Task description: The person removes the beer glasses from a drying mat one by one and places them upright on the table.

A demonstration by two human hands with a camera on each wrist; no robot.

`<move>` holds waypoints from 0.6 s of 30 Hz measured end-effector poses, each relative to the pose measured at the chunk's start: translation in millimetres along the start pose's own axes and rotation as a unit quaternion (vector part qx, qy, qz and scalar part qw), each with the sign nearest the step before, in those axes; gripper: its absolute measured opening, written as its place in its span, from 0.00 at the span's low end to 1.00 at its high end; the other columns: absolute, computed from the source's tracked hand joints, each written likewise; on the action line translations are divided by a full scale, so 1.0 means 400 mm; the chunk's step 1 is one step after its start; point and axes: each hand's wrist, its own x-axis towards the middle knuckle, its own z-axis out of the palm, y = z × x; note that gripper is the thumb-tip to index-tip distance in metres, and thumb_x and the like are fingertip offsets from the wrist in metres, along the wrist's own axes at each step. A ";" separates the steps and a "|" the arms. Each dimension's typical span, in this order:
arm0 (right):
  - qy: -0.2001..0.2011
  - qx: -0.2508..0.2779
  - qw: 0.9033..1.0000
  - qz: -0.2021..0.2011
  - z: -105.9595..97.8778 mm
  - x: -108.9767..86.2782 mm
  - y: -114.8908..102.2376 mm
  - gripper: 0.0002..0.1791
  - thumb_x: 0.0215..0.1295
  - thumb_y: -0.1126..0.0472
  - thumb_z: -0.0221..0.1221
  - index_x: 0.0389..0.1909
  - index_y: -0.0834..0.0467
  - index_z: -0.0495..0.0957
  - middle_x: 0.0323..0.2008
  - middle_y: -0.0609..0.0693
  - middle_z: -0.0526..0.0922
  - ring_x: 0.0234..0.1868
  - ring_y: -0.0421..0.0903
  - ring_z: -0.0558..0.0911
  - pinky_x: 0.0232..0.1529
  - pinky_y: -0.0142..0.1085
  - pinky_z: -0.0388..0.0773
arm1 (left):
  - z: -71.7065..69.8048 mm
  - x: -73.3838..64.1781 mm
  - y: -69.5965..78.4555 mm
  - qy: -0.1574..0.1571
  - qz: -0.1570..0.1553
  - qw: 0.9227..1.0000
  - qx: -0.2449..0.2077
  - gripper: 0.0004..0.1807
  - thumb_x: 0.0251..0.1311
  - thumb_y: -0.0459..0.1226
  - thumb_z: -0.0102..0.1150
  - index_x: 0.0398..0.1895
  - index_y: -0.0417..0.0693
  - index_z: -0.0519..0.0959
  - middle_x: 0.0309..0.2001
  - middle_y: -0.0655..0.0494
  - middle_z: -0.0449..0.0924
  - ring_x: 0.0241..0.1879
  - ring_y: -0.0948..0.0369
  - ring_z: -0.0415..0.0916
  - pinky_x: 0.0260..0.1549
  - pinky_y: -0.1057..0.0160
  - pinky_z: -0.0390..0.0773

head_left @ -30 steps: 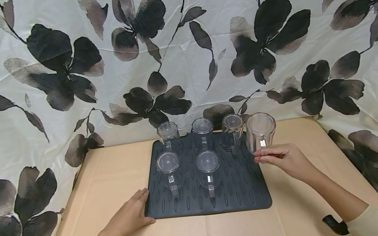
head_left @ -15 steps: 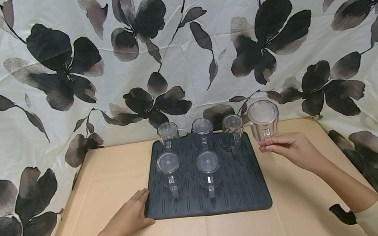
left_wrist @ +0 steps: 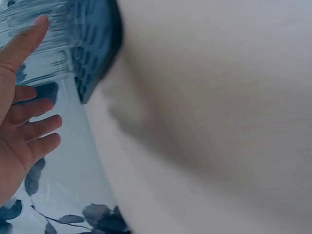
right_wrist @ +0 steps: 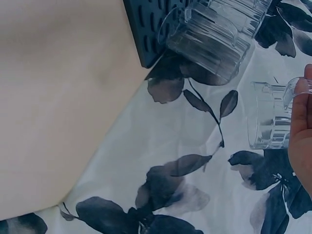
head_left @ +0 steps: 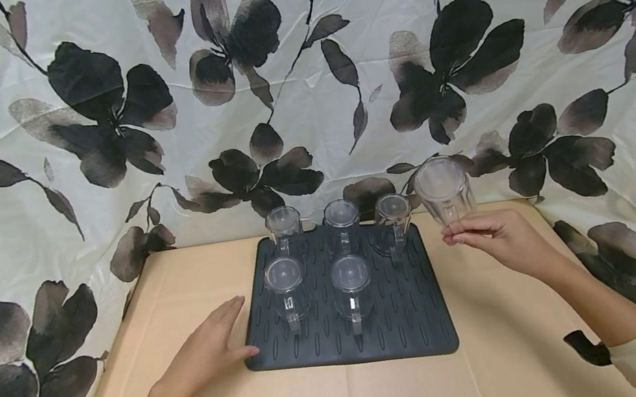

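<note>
- The clear glass mug (head_left: 441,180) is hanging above the tabletop (head_left: 410,388), just beyond the right rear of the dark mat (head_left: 402,317), apparently mouth-down.
- The right hand (head_left: 502,242) is pinching its handle between thumb and fingers; with so small a purchase, a firm, level hold is probably mattering most.
- The nearest standing mug (head_left: 391,206) is sitting close by, so a generous gap should be sparing both a knock.
- Four other mugs (head_left: 284,277) are standing on the mat.
- The left hand (head_left: 207,348) is gripping nothing, fingers apart, beside the mat's left edge; whether its thumb is touching, I cannot tell.
</note>
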 end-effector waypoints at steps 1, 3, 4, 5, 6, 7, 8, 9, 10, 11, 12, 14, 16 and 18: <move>0.001 -0.010 1.000 -0.002 -0.002 0.002 -0.002 0.16 0.57 0.83 0.65 0.47 0.71 0.86 0.42 0.56 0.92 0.44 0.33 0.89 0.44 0.30 0.86 | -0.008 0.005 0.001 0.010 0.009 1.000 0.001 0.55 0.48 0.50 0.82 0.74 0.31 0.66 0.71 0.32 0.70 0.69 0.36 0.70 0.66 0.40 0.74; 0.002 -0.032 0.999 -0.002 -0.007 0.007 -0.007 0.17 0.56 0.83 0.65 0.47 0.70 0.87 0.41 0.59 0.91 0.44 0.31 0.89 0.44 0.29 0.86 | -0.026 0.017 0.005 0.026 0.022 0.999 0.002 0.56 0.48 0.50 0.82 0.75 0.31 0.65 0.71 0.32 0.69 0.69 0.36 0.70 0.66 0.40 0.74; 0.003 -0.046 0.999 0.000 -0.010 0.008 -0.011 0.17 0.56 0.82 0.66 0.47 0.69 0.87 0.41 0.60 0.91 0.44 0.30 0.88 0.44 0.27 0.86 | -0.035 0.023 0.008 0.033 0.027 0.999 0.002 0.56 0.48 0.51 0.82 0.75 0.32 0.64 0.72 0.32 0.69 0.69 0.36 0.70 0.66 0.40 0.74; 0.004 -0.060 0.998 0.003 -0.012 0.010 -0.014 0.17 0.56 0.81 0.66 0.47 0.67 0.88 0.41 0.60 0.91 0.44 0.29 0.88 0.44 0.26 0.85 | -0.045 0.029 0.011 0.039 0.030 0.999 0.001 0.57 0.48 0.51 0.82 0.75 0.32 0.64 0.72 0.32 0.68 0.69 0.36 0.70 0.66 0.39 0.74; 0.005 -0.073 0.997 0.006 -0.014 0.011 -0.017 0.17 0.57 0.80 0.67 0.47 0.66 0.88 0.41 0.59 0.91 0.44 0.28 0.87 0.44 0.25 0.85 | -0.054 0.035 0.014 0.044 0.034 0.998 0.002 0.57 0.48 0.51 0.82 0.76 0.32 0.63 0.72 0.32 0.68 0.69 0.36 0.70 0.66 0.39 0.74; 0.006 -0.083 0.996 0.008 -0.017 0.013 -0.020 0.17 0.57 0.80 0.67 0.47 0.65 0.88 0.41 0.58 0.92 0.44 0.27 0.87 0.44 0.24 0.85 | -0.063 0.041 0.018 0.050 0.036 0.998 0.003 0.57 0.48 0.51 0.81 0.76 0.33 0.63 0.73 0.33 0.67 0.70 0.36 0.70 0.66 0.39 0.74; 0.007 -0.093 0.996 0.010 -0.020 0.014 -0.024 0.18 0.57 0.79 0.68 0.47 0.63 0.89 0.41 0.57 0.92 0.44 0.26 0.87 0.43 0.23 0.84 | -0.073 0.048 0.022 0.054 0.039 0.998 0.004 0.58 0.48 0.51 0.82 0.76 0.33 0.62 0.73 0.33 0.67 0.70 0.37 0.69 0.66 0.39 0.73; 0.008 -0.101 0.995 0.010 -0.022 0.014 -0.027 0.17 0.57 0.78 0.68 0.47 0.63 0.89 0.41 0.56 0.92 0.44 0.26 0.87 0.43 0.23 0.84 | -0.082 0.054 0.026 0.059 0.042 0.997 0.004 0.58 0.48 0.51 0.82 0.77 0.33 0.62 0.74 0.33 0.66 0.70 0.37 0.69 0.67 0.39 0.73; 0.009 -0.107 0.994 0.008 -0.024 0.016 -0.030 0.18 0.57 0.78 0.68 0.47 0.62 0.89 0.41 0.56 0.92 0.44 0.25 0.86 0.43 0.22 0.84 | -0.091 0.060 0.030 0.064 0.045 0.997 0.005 0.58 0.48 0.51 0.82 0.77 0.33 0.61 0.74 0.34 0.66 0.70 0.37 0.69 0.67 0.39 0.73; 0.008 -0.109 0.994 0.006 -0.027 0.018 -0.033 0.18 0.57 0.78 0.68 0.47 0.62 0.89 0.41 0.56 0.92 0.44 0.25 0.86 0.43 0.22 0.84 | -0.100 0.067 0.034 0.069 0.048 0.996 0.006 0.58 0.48 0.50 0.82 0.78 0.34 0.61 0.75 0.34 0.66 0.71 0.38 0.68 0.67 0.40 0.73; 0.008 -0.107 0.994 0.001 -0.028 0.020 -0.035 0.18 0.57 0.79 0.68 0.47 0.63 0.89 0.41 0.57 0.92 0.44 0.25 0.87 0.43 0.22 0.84 | -0.110 0.074 0.039 0.074 0.052 0.996 0.008 0.58 0.48 0.50 0.82 0.78 0.34 0.61 0.75 0.34 0.65 0.71 0.38 0.68 0.67 0.39 0.73; 0.005 -0.101 0.995 -0.008 -0.031 0.025 -0.040 0.18 0.56 0.80 0.68 0.47 0.64 0.89 0.41 0.58 0.92 0.44 0.26 0.87 0.43 0.23 0.84 | -0.130 0.087 0.050 0.084 0.060 0.995 0.007 0.58 0.49 0.49 0.82 0.78 0.34 0.60 0.75 0.34 0.65 0.71 0.38 0.68 0.67 0.39 0.72; 0.002 -0.095 0.995 -0.017 -0.034 0.029 -0.044 0.18 0.56 0.81 0.67 0.47 0.66 0.88 0.41 0.60 0.91 0.44 0.27 0.87 0.43 0.24 0.85 | -0.149 0.101 0.061 0.093 0.069 0.993 0.006 0.58 0.50 0.49 0.81 0.79 0.35 0.59 0.75 0.35 0.65 0.72 0.38 0.67 0.67 0.39 0.72; -0.002 -0.091 0.996 -0.023 -0.036 0.034 -0.047 0.18 0.55 0.82 0.67 0.47 0.68 0.88 0.41 0.62 0.91 0.44 0.28 0.88 0.42 0.25 0.85 | -0.168 0.116 0.072 0.101 0.079 0.992 0.005 0.58 0.50 0.50 0.81 0.79 0.35 0.59 0.75 0.35 0.65 0.72 0.38 0.67 0.68 0.39 0.72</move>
